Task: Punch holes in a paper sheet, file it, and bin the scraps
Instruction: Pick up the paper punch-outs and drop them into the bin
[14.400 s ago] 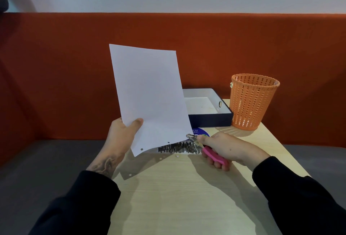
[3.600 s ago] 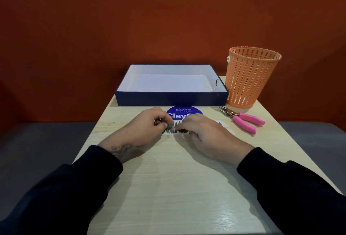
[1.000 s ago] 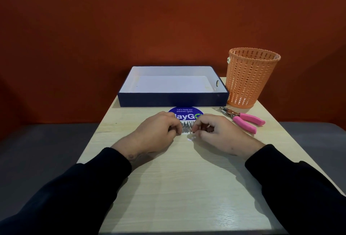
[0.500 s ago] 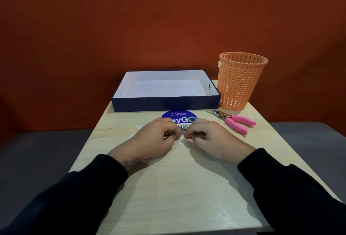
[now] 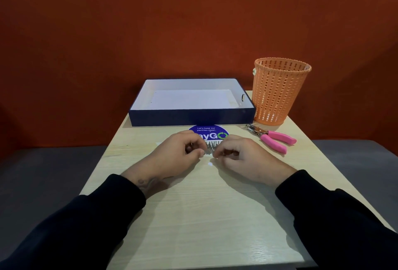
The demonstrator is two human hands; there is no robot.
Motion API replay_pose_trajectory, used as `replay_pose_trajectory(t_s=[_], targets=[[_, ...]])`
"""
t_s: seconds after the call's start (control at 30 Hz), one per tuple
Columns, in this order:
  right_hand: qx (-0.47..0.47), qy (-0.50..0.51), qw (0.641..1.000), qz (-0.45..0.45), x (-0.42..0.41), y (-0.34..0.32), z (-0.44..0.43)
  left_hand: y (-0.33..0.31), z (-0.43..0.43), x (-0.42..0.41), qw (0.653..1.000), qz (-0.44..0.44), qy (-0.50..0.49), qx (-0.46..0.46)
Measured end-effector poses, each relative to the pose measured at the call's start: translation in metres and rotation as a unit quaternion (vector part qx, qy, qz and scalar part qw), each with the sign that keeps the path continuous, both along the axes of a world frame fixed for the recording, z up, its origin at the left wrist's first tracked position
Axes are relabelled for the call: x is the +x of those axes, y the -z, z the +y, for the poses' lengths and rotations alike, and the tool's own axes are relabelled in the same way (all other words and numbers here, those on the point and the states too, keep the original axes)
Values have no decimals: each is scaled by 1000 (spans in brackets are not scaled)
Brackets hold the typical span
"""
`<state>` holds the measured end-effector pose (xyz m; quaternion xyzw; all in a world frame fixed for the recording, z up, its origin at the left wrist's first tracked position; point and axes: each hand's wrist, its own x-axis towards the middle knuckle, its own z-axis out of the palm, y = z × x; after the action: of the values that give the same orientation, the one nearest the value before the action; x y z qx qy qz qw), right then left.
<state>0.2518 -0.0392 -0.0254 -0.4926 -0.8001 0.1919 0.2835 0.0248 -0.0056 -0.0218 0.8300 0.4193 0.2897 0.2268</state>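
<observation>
Wooden table [image 5: 204,216], curled hands [image 5: 212,154] meeting, scrap [image 5: 210,164] between

- Table [image 5: 204,216] in front of person; bench backrest [image 5: 150,33] behind it, bench seat [image 5: 43,166] on both sides.
- Box [image 5: 191,117] at table's far edge, centre; paper sheet [image 5: 191,99] lies flat inside.
- Basket [image 5: 280,91] just right of box, upright, at far right corner.
- Hole punch [image 5: 272,137] on table just in front of basket, right of round sticker [image 5: 210,131].
- Sticker lies just before box's near wall.
- Left hand [image 5: 174,157] and right hand [image 5: 239,157] rest mid-table, side by side, fingertips near each other, partly over sticker's near edge.
- Small paper scrap [image 5: 210,164] on table between hands, slightly nearer person.
</observation>
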Motion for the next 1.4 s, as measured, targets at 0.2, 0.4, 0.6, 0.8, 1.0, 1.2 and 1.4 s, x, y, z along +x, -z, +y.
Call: replay_pose_trajectory(t_s=[0.2,0.4,0.6,0.8,1.0,1.2,1.4], targets=[[48,-44,983,-174,-9,-16,1,2,6,1,999,20,-12,22],[71,-66,973,-210,-16,-22,5,5,9,1,998,47,5,45],[92,-59,975,-196,-17,-12,0,9,9,0,997,63,10,50],[117,-45,971,-203,-21,-2,-5,10,7,0,996,65,18,54],[23,0,996,-87,-5,-1,3,6,6,-2,997,55,32,51],[1,26,999,-40,-2,-6,1,3,1,3,993,77,69,50],[14,66,997,26,12,-23,1,-5,-1,9,995,62,66,38]])
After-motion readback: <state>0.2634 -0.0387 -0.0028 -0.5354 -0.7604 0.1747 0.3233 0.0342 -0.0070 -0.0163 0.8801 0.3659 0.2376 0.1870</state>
